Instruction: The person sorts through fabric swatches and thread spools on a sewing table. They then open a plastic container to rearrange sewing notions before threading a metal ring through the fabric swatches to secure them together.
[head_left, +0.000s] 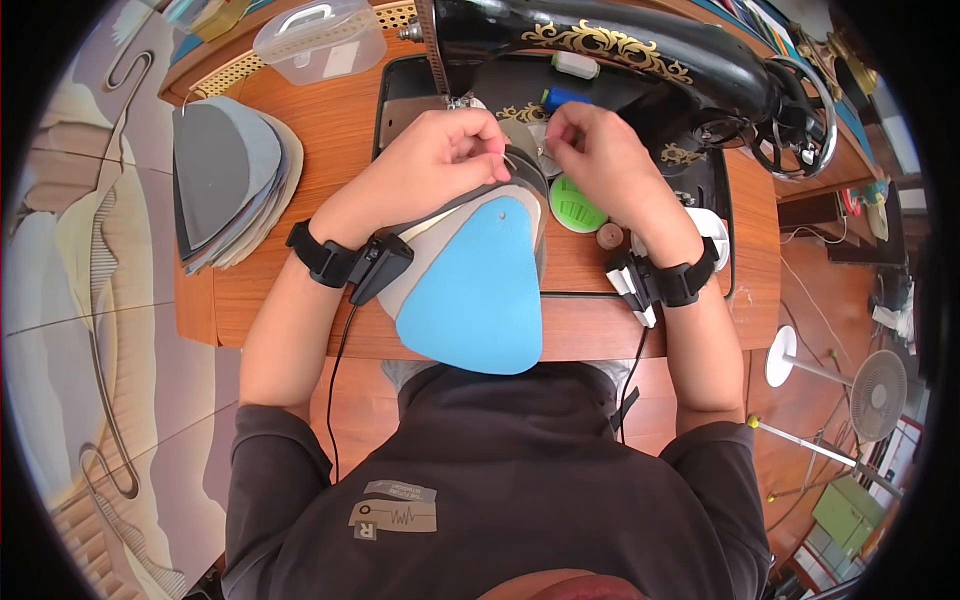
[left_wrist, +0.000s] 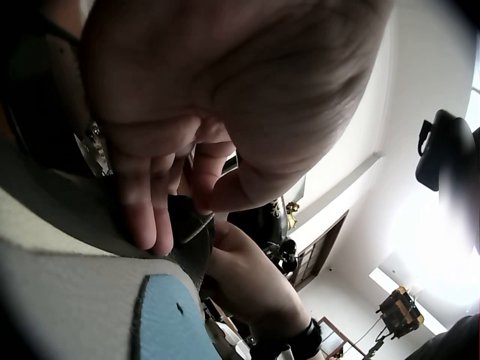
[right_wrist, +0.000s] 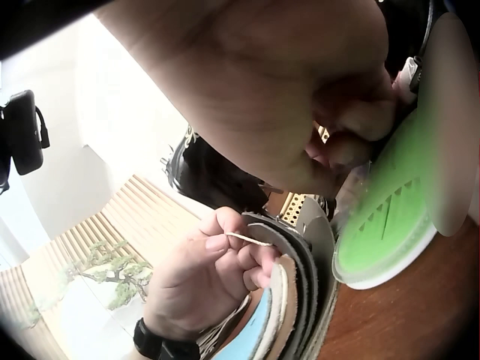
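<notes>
My left hand (head_left: pixel 455 150) pinches a thin cream cord (right_wrist: pixel 249 239) between thumb and finger. Its other fingers rest along the edge of a stack of teardrop-shaped sheets, which has a blue sheet (head_left: pixel 480 290) with a small hole on top. Grey, tan and dark layers show beneath the blue one, and the cord comes out at the stack's narrow end. My right hand (head_left: pixel 600 150) has its fingers curled over the machine bed, beside a round green case (head_left: pixel 575 205); I cannot tell whether it pinches anything. A pale translucent piece (head_left: pixel 545 158) lies by its fingertips.
A black sewing machine (head_left: pixel 620 45) with gold scrollwork stands behind the hands. Another sheet stack (head_left: pixel 225 175) lies on the left, below a clear plastic box (head_left: pixel 320 45). White and blue thread spools (head_left: pixel 575 66) sit on the machine bed. A small wooden disc (head_left: pixel 609 236) lies near the right wrist.
</notes>
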